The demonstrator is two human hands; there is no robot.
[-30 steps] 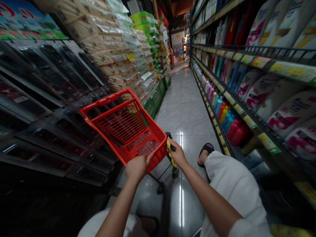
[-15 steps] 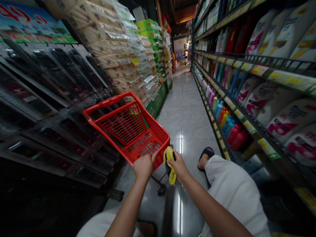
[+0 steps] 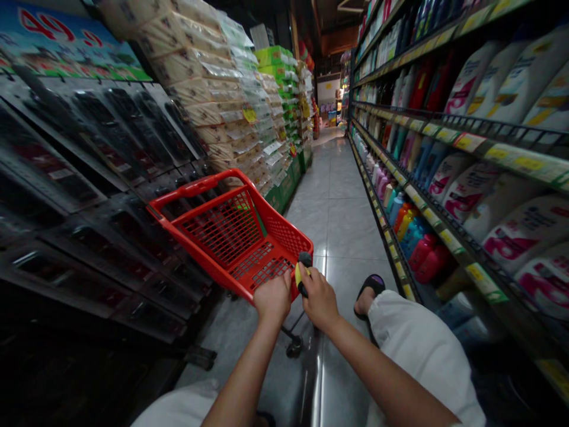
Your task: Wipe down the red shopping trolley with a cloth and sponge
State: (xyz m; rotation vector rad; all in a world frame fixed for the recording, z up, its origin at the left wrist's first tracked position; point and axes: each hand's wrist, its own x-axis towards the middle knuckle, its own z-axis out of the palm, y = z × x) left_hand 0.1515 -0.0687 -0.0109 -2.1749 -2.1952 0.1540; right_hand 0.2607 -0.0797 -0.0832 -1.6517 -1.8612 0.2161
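A red plastic shopping cart (image 3: 231, 234) stands tilted in the aisle in front of me, its basket bare inside. My left hand (image 3: 273, 298) is closed on the near rim of the basket. My right hand (image 3: 318, 298) is closed around a yellow cloth (image 3: 297, 274) wrapped on the cart's black handle grip (image 3: 304, 261), right beside the left hand. Under the basket the black frame and a wheel (image 3: 294, 347) show. My right knee in white trousers and a foot in a dark sandal (image 3: 372, 284) are at the right.
Dark racks of packaged goods (image 3: 89, 196) line the left, then stacked tissue packs (image 3: 222, 107). Shelves of bottles and refill pouches (image 3: 466, 172) with yellow price tags run along the right. The glossy tiled aisle floor (image 3: 333, 196) stretches ahead.
My right hand with the yellow cloth has moved up and left along the handle, close to the left hand; less cloth hangs out. The cart and view shifted slightly right.
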